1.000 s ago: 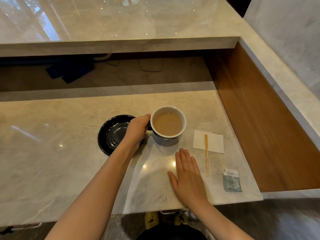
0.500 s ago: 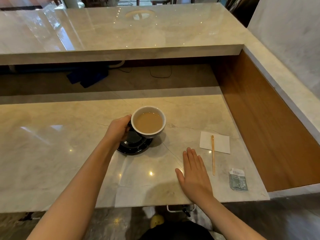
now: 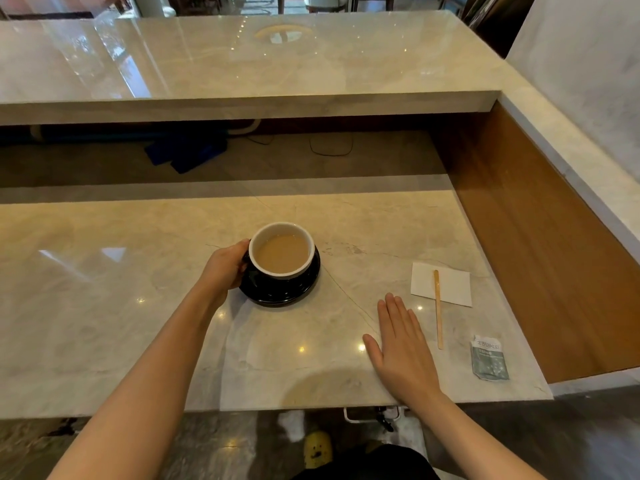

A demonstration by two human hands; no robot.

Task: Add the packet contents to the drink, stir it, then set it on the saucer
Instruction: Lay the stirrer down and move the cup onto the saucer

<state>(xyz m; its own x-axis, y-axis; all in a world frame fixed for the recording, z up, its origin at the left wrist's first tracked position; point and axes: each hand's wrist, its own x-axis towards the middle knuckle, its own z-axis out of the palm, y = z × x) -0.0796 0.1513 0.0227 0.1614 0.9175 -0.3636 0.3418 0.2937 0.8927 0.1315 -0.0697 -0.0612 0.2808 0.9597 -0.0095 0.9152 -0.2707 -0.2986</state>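
Note:
A dark cup (image 3: 281,249) with a white inside holds a milky brown drink. It stands on the black saucer (image 3: 280,292) in the middle of the marble counter. My left hand (image 3: 223,266) is closed around the cup's handle side, which it hides. My right hand (image 3: 398,344) lies flat on the counter, fingers together, holding nothing. A wooden stir stick (image 3: 438,308) rests to its right, partly on a white napkin (image 3: 450,284). A torn grey-green packet (image 3: 489,358) lies near the counter's right front corner.
The marble counter (image 3: 104,306) ends at a front edge just below my right wrist. A wooden side panel (image 3: 540,244) walls the right side. A raised marble ledge (image 3: 242,102) runs across the back, with blue items and cables in the recess under it.
My left hand has carried the cup from the counter leftward onto the saucer, where it now sits centred. My right hand has stayed flat on the counter.

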